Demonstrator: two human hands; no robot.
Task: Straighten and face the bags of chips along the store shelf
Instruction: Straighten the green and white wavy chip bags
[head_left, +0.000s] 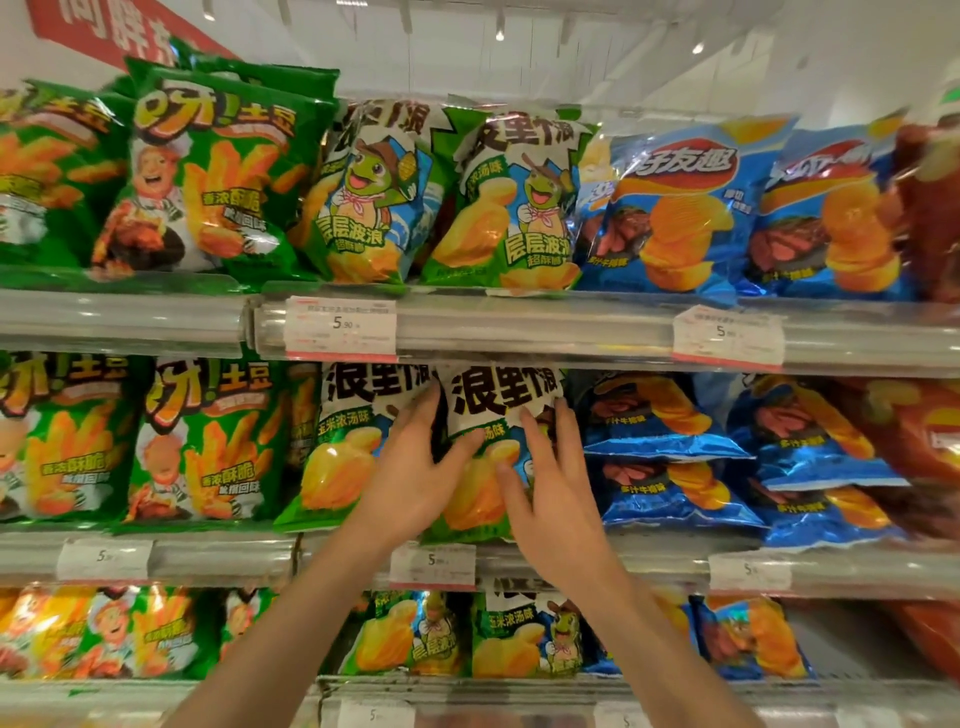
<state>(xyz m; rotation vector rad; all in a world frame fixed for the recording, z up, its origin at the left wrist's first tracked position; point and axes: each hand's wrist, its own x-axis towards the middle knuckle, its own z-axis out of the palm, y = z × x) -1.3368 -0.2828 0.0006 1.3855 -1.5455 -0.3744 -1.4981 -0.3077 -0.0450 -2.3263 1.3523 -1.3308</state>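
On the middle shelf (649, 564) stands a green and white chip bag (493, 400) with black lettering, upright and facing me. My left hand (415, 467) grips its left edge, fingers behind the edge and thumb on the front. My right hand (550, 488) lies flat on the front of the bag's right half, fingers spread. A matching bag (343, 441) stands just to the left, touching it. Blue chip bags (670, 452) lie stacked flat on the right.
Green fries-style bags (208, 441) fill the left of the middle shelf. The upper shelf (519, 325) holds upright green, turtle-print and blue bags (670, 208). Red bags (914, 441) sit far right. Price tags (340, 328) hang on the rails. A lower shelf holds more bags.
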